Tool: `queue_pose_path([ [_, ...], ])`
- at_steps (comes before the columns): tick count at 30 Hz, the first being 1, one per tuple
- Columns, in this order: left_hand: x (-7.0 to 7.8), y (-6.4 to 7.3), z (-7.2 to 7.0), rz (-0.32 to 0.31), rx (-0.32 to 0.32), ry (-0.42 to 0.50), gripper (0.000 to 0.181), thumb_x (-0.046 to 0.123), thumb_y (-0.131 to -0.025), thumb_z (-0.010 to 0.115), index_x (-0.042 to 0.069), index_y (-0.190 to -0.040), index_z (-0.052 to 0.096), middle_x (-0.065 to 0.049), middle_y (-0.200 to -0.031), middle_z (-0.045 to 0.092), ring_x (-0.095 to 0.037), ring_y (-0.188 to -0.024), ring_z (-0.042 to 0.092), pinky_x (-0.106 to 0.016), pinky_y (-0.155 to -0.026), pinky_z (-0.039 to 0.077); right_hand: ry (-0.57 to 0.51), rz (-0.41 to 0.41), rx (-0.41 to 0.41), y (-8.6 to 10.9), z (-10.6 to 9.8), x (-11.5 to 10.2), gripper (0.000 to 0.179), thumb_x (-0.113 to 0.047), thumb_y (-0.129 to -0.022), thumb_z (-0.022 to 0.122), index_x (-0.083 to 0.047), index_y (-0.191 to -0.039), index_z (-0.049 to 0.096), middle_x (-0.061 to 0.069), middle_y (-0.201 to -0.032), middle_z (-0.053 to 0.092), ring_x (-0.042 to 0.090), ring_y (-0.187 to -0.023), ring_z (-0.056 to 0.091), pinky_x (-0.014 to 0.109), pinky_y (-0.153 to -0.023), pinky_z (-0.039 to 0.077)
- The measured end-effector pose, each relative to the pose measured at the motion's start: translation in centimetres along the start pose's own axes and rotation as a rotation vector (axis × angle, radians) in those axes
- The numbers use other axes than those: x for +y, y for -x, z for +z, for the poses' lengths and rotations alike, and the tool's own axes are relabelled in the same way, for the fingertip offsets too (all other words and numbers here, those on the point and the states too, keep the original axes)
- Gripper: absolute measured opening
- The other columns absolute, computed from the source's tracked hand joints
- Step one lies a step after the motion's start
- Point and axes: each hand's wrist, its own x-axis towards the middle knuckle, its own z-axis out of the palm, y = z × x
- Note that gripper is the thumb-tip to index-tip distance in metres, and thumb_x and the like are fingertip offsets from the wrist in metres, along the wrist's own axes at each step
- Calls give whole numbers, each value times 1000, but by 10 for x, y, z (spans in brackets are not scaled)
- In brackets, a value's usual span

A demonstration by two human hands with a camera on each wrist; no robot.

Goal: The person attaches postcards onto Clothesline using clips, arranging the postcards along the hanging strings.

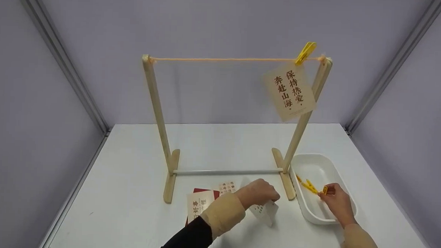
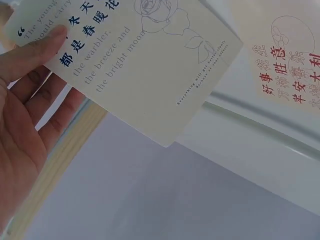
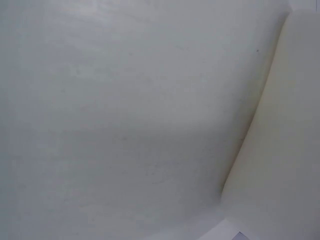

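Observation:
My left hand (image 1: 256, 193) holds a printed card (image 2: 150, 95) with a rose drawing, pinched at one corner between thumb and fingers. In the head view this card hangs partly below the hand, above the table. Over the white tray (image 1: 352, 196) on the right, my right hand (image 1: 338, 203) pinches a yellow clothespin (image 1: 325, 190). Another yellow clothespin (image 1: 309, 186) lies in the tray beside the fingertips. Only whitish surfaces fill the right wrist view, and no fingers show there.
A wooden rack (image 1: 157, 107) carries an orange cord (image 1: 222, 59). Near its right end a yellow clothespin (image 1: 306, 53) holds a tilted beige card (image 1: 289, 91). Several cards, including a cream one (image 1: 199, 202), lie on the table by the left forearm.

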Motion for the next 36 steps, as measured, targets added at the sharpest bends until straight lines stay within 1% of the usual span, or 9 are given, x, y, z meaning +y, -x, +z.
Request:
queue_pose_path([
  [3, -6, 7, 0, -36, 89, 51, 15, 15, -85, 65, 25, -96, 68, 12, -83, 66, -3, -60, 49, -14, -57, 43, 7, 14, -4, -1, 0, 0, 32, -8, -82, 68, 3, -105, 49, 21, -97, 59, 32, -89, 59, 14, -62, 47],
  [6, -12, 14, 4, -84, 166, 155, 16, 12, -84, 66, 21, -96, 68, 9, -85, 66, -3, -65, 54, -15, -59, 44, 2, 27, -11, -1, 0, 0, 33, -9, -82, 68, 4, -106, 48, 21, -99, 58, 32, -90, 59, 15, -63, 47],
  [12, -22, 28, 14, -181, 290, 460, 12, 9, -81, 68, 13, -92, 65, 6, -84, 65, -4, -73, 57, -16, -64, 44, 12, 38, -25, 0, 1, 1, 34, -11, -83, 68, 3, -106, 48, 21, -100, 58, 34, -92, 58, 15, -64, 47],
  [17, -32, 38, 14, -314, 392, 766, 11, 6, -85, 64, 9, -95, 64, 2, -90, 65, -6, -80, 59, -19, -69, 46, 9, 27, -22, 0, 0, 0, 34, -11, -83, 68, 3, -106, 48, 20, -98, 58, 32, -89, 59, 15, -63, 47],
  [20, -38, 41, 13, -355, 517, 940, 12, 3, -85, 64, 6, -96, 62, -1, -93, 65, -8, -83, 60, -19, -70, 48, 2, 20, -24, -1, -2, -1, 35, -12, -83, 68, 4, -106, 48, 21, -99, 58, 33, -90, 60, 14, -64, 47],
  [23, -41, 42, 13, -365, 682, 1077, 12, 2, -84, 64, 3, -95, 60, -5, -92, 65, -11, -82, 61, -19, -69, 49, 3, 7, -18, -1, -3, -2, 36, -13, -83, 69, 5, -106, 48, 21, -98, 58, 34, -90, 60, 14, -63, 47],
  [27, -42, 40, 11, -390, 884, 1169, 12, 1, -84, 64, 1, -94, 58, -8, -89, 64, -13, -80, 61, -20, -68, 50, -4, -15, -3, -2, -3, -2, 34, -12, -82, 70, 5, -105, 50, 20, -98, 58, 33, -89, 60, 13, -64, 47],
  [32, -42, 36, 5, -470, 1066, 1267, 15, 4, -84, 65, 0, -95, 57, -8, -89, 64, -15, -79, 61, -24, -68, 51, 2, -5, 14, -3, -4, -3, 34, -14, -83, 69, 2, -107, 52, 17, -99, 59, 29, -91, 59, 13, -65, 46],
  [36, -43, 35, -8, -507, 1231, 1363, 17, 3, -82, 66, -4, -95, 56, -11, -89, 62, -18, -80, 60, -26, -69, 51, 5, 28, 29, -5, -10, -10, 41, -23, -84, 69, 1, -111, 51, 16, -101, 59, 15, -89, 56, 10, -66, 44],
])
